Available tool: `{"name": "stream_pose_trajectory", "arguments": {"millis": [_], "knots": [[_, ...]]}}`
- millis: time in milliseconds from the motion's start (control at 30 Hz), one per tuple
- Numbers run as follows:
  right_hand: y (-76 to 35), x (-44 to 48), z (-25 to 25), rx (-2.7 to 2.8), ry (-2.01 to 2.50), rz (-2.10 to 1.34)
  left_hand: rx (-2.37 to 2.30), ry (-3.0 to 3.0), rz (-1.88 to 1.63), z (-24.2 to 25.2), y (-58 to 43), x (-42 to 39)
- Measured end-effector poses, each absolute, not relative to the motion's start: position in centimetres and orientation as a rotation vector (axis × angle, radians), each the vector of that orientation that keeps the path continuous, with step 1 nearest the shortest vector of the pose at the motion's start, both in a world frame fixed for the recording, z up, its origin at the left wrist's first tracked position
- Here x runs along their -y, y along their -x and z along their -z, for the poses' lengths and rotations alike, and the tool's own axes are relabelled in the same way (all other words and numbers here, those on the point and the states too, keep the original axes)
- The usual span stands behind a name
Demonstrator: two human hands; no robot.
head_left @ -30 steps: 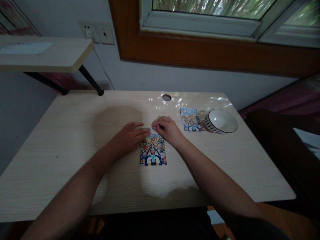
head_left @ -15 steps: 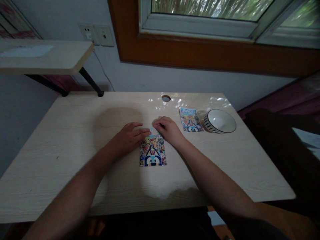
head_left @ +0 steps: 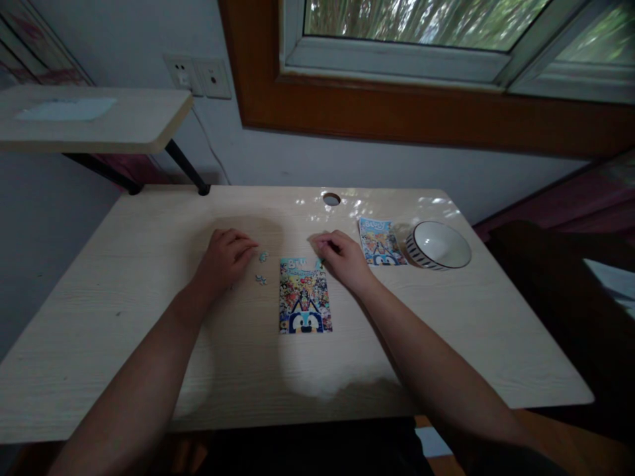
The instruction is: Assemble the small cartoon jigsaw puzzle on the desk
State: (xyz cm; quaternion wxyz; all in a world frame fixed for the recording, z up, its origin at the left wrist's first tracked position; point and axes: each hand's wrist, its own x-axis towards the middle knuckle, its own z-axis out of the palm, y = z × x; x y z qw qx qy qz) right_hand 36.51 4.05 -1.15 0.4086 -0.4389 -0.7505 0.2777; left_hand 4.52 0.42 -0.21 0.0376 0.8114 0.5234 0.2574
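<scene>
A small jigsaw puzzle (head_left: 304, 297) with a blue cartoon dog's face lies on the desk between my hands. Its upper right edge looks uneven beside my right hand. My right hand (head_left: 342, 256) rests at that corner, thumb and fingertips drawn together; whatever they pinch is too small to make out. Left of the puzzle, two loose jigsaw pieces show, an upper piece (head_left: 263, 256) and a lower piece (head_left: 260, 279). My left hand (head_left: 229, 256) is beside them, fingers loosely extended towards the upper piece, holding nothing I can see.
A printed picture sheet (head_left: 381, 242) matching the puzzle lies right of my right hand. Touching or close to it stands a white bowl (head_left: 439, 244) with a striped side. The desk (head_left: 149, 344) has a cable hole (head_left: 331, 199) at the back and a raised shelf (head_left: 133, 129) at the left.
My left hand has moved left off the puzzle's top edge, uncovering its title area and the loose pieces. My right hand stays near the upper right corner. The view has shifted slightly.
</scene>
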Motion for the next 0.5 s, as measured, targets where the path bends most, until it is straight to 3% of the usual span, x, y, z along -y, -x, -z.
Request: {"name": "stream_pose_trajectory", "arguments": {"millis": [500], "knots": [[-36.6, -3.8, 0.8, 1.902, 1.101, -0.732, -1.494, -2.41, -0.655, 0.8, -3.0, -1.0]]}}
